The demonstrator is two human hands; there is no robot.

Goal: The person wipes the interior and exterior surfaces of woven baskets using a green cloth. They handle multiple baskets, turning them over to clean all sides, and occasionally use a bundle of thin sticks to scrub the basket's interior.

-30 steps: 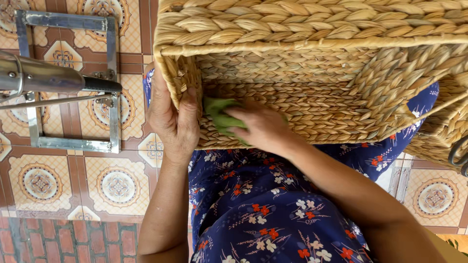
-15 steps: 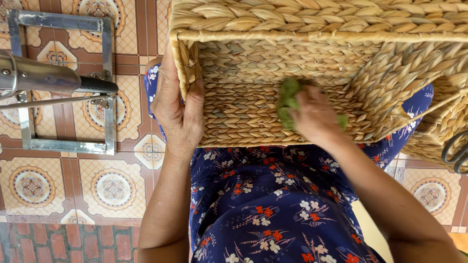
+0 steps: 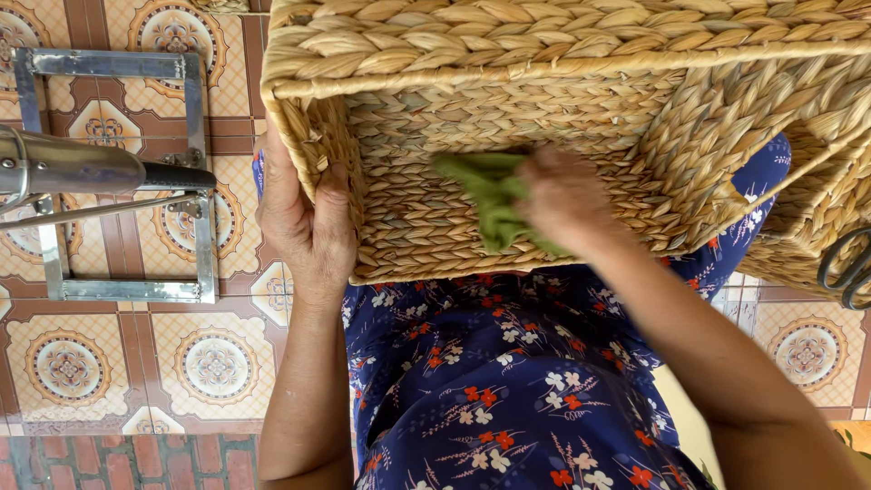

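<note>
Metal frame (image 3: 118,177) on patterned tile floor (image 3: 109,363) at far left. Left hand (image 3: 308,227) clamps the woven basket (image 3: 562,54) at its left wall, thumb hooked inside. Basket sits tipped on the lap, over a floral dress (image 3: 508,399). Right hand (image 3: 567,200) inside, fingers closed on a green cloth (image 3: 490,195) pressed against the basket bottom.

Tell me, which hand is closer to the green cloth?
The right hand. It presses the green cloth against the inside of the woven basket. The left hand grips the basket's left wall, apart from the cloth.
</note>
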